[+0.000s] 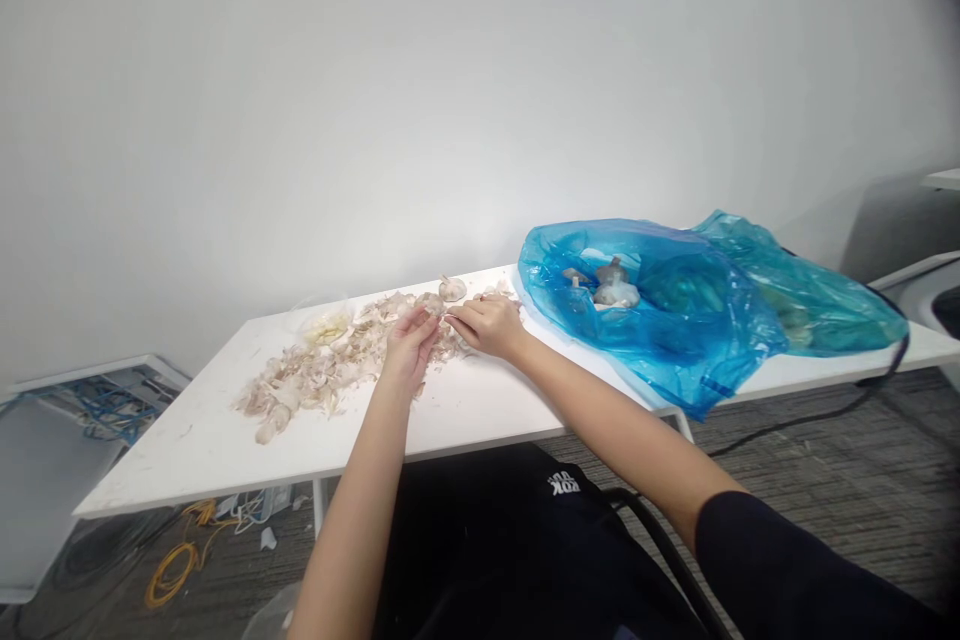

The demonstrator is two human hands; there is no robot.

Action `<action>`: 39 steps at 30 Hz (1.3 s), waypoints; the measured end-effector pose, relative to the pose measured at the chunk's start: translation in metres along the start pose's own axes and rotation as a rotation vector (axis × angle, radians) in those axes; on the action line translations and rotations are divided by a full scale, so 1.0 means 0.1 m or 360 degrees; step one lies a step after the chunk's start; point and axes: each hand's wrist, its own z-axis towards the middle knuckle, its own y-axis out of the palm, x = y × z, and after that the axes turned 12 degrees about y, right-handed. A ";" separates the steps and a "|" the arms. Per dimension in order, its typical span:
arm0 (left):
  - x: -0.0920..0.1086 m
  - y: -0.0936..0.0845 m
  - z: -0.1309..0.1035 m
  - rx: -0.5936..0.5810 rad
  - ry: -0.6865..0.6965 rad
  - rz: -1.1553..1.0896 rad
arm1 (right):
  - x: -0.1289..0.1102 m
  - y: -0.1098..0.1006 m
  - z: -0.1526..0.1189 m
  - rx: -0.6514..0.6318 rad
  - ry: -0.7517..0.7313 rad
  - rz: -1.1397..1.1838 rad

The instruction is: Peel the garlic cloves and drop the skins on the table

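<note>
Over the heap of garlic skins, my left hand (412, 342) is closed, its fingertips pinching a small pale piece that looks like a garlic clove (443, 316). My right hand (491, 323) meets it from the right, thumb and finger pinched together at the same piece, which they partly hide. A whole garlic bulb (451, 288) lies just behind the hands. Loose garlic skins (319, 382) spread across the table to the left. Among them at the back stands a clear bowl (296, 318) with yellowish peeled cloves (328, 327).
An open blue plastic bag (675, 320) on the right of the white table (480, 415) holds several garlic bulbs (616, 292). Beyond it lies a greenish bag (817, 295). A wall rises behind the table. Yellow cable (171, 575) coils on the floor at left.
</note>
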 end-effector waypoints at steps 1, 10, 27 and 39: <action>0.00 0.00 0.00 0.0001 -0.0004 -0.0002 | 0.00 0.00 0.00 -0.0002 -0.0004 0.0003; 0.01 0.02 -0.01 0.0032 -0.0076 0.0006 | 0.00 0.01 0.01 0.0029 0.0034 -0.0033; 0.02 0.01 -0.02 0.0070 -0.0098 0.0029 | 0.00 0.00 0.01 0.0044 -0.0029 -0.0007; 0.01 0.01 -0.02 0.0010 -0.0092 0.0053 | 0.01 0.02 0.01 0.0014 0.0002 -0.0044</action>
